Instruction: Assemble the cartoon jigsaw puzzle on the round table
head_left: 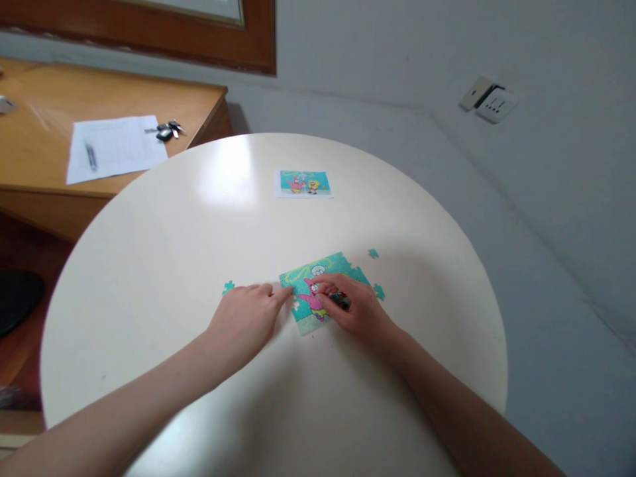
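A partly joined jigsaw puzzle (308, 324) with a pink starfish character on teal lies on the round white table. My left hand (248, 318) rests at its left side, the index finger stretched out onto the puzzle's left edge and the other fingers loosely bent. White notches show in that edge. Over the puzzle's right half is my right hand (360, 311), thumb and fingertips drawn together above the starfish. What they hold, if anything, is hidden. The right hand covers part of the picture. One loose puzzle piece (228, 287) lies beside my left hand.
Another puzzle piece (373, 253) lies beyond the puzzle's right side, and a teal piece (379, 291) by its right edge. A reference picture (304, 183) lies farther back on the white table (149, 278). Paper (119, 146) and keys (169, 130) are on a wooden desk (163, 93).
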Available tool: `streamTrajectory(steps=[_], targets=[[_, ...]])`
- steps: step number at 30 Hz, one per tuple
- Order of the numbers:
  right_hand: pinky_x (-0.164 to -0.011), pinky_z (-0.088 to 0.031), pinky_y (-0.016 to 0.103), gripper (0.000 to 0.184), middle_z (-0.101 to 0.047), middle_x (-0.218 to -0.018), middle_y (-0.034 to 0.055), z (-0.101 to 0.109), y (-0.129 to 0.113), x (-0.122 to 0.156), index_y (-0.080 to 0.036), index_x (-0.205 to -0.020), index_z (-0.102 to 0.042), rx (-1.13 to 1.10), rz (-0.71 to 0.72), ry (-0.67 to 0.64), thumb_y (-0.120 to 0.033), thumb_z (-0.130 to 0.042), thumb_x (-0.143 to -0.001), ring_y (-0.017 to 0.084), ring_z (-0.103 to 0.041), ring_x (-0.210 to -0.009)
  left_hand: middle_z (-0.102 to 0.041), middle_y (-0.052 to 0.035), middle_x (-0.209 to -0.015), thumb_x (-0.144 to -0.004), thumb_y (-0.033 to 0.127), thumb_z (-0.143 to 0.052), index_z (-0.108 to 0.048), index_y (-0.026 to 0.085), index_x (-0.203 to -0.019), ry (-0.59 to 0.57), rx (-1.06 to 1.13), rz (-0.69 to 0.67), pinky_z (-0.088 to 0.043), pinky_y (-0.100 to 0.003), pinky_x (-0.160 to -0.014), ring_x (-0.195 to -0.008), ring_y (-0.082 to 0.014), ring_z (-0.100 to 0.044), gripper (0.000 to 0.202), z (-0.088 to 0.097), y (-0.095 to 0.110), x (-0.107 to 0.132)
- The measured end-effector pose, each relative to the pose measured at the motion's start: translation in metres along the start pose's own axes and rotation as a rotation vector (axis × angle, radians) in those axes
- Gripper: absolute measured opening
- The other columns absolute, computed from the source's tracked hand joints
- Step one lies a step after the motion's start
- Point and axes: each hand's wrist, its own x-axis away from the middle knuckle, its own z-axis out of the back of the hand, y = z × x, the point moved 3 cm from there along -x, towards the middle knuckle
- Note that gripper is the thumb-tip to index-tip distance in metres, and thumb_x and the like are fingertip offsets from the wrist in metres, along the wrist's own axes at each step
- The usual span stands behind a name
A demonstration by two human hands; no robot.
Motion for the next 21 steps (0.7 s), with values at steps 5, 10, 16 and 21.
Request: streamTrajectory(steps=[5,10,16,21], targets=[[-0.061,-0.05,0.022,0.021,-0.067,-0.077,0.0,0.006,-0.001,-0.001,-0.022,-0.099,-0.06,0.047,0.013,0.07,-0.015,-0.053,-0.081,0.012,-0.062,-0.066,-0.07,-0.0065,-0.096,-0.082,0.007,-0.036,-0.055,0.027,-0.123,0.01,-0.015,-0.005,-0.049,-0.035,-0.067,-0.081,-0.0246,-0.068,0.049,-0.005,-0.002,-0.001],[-0.063,-0.049,0.023,0.02,-0.064,-0.075,-0.0002,0.018,0.0,-0.002,-0.022,-0.097,-0.06,0.102,-0.003,0.137,-0.014,-0.052,-0.081,0.012,-0.06,-0.065,-0.071,-0.0061,-0.096,-0.083,0.01,-0.038,-0.048,0.027,-0.131,0.021,-0.002,0.001,-0.049,-0.032,-0.065,-0.081,-0.0229,-0.068,0.052,-0.008,-0.004,-0.002],[-0.065,-0.049,0.027,0.022,-0.061,-0.074,-0.0001,0.041,0.009,-0.007,-0.02,-0.096,-0.061,0.178,-0.041,0.282,-0.013,-0.05,-0.079,0.013,-0.057,-0.065,-0.068,-0.0063,-0.084,-0.084,0.012,-0.04,-0.061,0.021,-0.115,0.173,0.03,-0.073,-0.05,-0.033,-0.063,-0.076,-0.0227,-0.064,0.038,-0.011,-0.003,-0.004],[-0.063,-0.047,0.027,0.018,-0.062,-0.076,0.0018,0.063,0.025,-0.008,-0.019,-0.092,-0.06,0.225,-0.126,0.452,-0.018,-0.046,-0.081,0.013,-0.056,-0.065,-0.062,-0.0124,-0.103,-0.089,0.029,-0.045,-0.059,0.017,-0.116,0.54,0.158,-0.247,-0.05,-0.04,-0.078,-0.091,-0.0242,-0.059,0.032,-0.016,0.007,0.001]])
